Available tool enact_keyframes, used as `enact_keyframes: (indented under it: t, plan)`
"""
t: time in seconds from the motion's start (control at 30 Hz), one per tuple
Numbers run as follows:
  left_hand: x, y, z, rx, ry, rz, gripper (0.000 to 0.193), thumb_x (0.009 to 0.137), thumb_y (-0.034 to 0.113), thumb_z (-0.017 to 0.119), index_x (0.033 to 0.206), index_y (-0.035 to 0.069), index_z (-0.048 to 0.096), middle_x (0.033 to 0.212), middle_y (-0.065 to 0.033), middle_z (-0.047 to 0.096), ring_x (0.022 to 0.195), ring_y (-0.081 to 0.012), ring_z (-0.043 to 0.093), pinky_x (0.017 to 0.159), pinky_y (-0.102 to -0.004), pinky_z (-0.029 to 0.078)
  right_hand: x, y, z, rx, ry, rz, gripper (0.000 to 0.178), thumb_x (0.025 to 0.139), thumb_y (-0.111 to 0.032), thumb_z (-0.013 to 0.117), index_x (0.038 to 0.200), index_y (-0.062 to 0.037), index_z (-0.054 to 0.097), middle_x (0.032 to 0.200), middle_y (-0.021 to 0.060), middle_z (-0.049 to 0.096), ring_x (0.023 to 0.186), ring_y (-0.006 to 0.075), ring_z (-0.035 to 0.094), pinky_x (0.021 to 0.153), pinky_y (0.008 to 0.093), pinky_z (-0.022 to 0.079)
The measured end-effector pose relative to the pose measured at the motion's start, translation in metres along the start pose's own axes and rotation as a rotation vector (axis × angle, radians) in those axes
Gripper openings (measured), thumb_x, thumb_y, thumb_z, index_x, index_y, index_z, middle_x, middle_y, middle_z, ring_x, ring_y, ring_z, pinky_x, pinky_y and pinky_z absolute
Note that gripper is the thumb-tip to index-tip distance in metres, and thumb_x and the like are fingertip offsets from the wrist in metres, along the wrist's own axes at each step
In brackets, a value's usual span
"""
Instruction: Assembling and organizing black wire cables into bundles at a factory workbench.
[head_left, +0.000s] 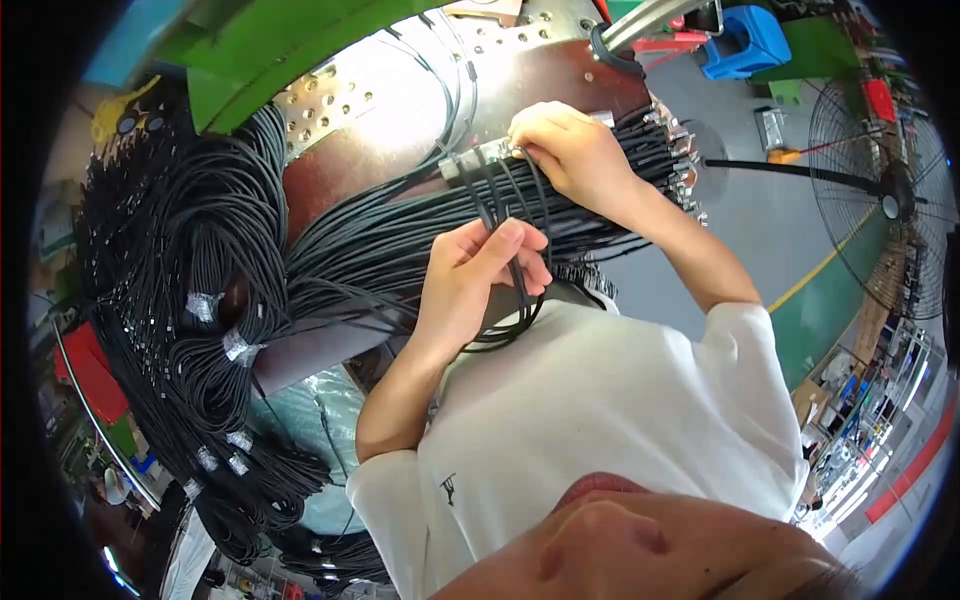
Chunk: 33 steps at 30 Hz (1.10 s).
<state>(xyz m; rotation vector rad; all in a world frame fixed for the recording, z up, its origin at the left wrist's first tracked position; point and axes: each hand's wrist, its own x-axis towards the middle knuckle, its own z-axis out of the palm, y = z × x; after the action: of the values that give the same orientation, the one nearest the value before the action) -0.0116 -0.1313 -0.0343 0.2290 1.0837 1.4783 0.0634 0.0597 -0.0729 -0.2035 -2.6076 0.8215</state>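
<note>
My left hand [485, 270] is closed around a few black cables [522, 290], which hang in a loop below its fingers. From this grip the cables rise to a narrow light-coloured fixture block [462, 163] on the bench. At the block's right end, my right hand [575, 155] pinches a black cable close to its tip; the fingers hide the tip itself. Under both hands lies a thick bundle of black cables [370, 225], with metal connectors [683, 160] at its right end.
Coiled black cable bundles [215, 210] hang at the left, some bound with silvery wrap [240, 348]. A green machine part [260, 60] overhangs the dark red bench top [330, 190] and a perforated metal plate [325, 100]. A fan [885, 200] and a blue stool [745, 42] stand right.
</note>
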Motion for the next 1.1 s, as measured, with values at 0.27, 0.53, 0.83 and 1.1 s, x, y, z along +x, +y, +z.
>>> enact_keyframes:
  t: [0.27,0.53,0.83,1.1]
  plan:
    - [0.008,0.006,0.009,-0.008,-0.107,-0.121,0.033,0.096,0.027,0.05,0.094,-0.004,0.061,0.071,-0.0105,0.063,0.061,-0.014,0.06,0.057,-0.0242,0.048,0.014,-0.028,-0.031,-0.283,0.052,-0.354,0.021,0.074,-0.003,0.064,0.095,-0.009,0.06,0.092,0.007,0.062,0.088,0.0268,0.061,0.073,0.035,0.051]
    - [-0.01,0.02,0.015,0.332,-0.044,0.265,0.043,0.101,0.027,0.031,0.116,-0.004,0.057,0.072,-0.0079,0.063,0.059,-0.0104,0.058,0.055,-0.0204,0.045,-0.016,0.023,-0.019,0.043,0.083,0.0,0.01,0.077,-0.005,0.063,0.086,-0.0073,0.059,0.092,0.0024,0.062,0.086,0.0237,0.06,0.078,0.035,0.045]
    - [0.017,0.007,0.028,0.051,-0.217,-0.101,0.052,0.1,0.033,0.028,0.113,-0.008,0.057,0.059,-0.0125,0.059,0.044,-0.0129,0.052,0.041,-0.0209,0.042,-0.008,0.023,-0.028,0.165,-0.063,0.122,0.01,0.075,0.002,0.063,0.084,-0.0014,0.058,0.09,0.0079,0.06,0.08,0.0241,0.059,0.071,0.0308,0.047]
    - [0.024,0.008,0.03,0.009,-0.265,-0.15,0.052,0.1,0.032,0.027,0.113,-0.008,0.057,0.057,-0.0132,0.059,0.039,-0.0135,0.05,0.04,-0.0209,0.043,-0.016,0.026,-0.026,0.051,-0.016,0.066,0.013,0.074,0.0,0.065,0.085,-0.0037,0.058,0.093,0.0067,0.061,0.086,0.0252,0.059,0.074,0.0331,0.046]
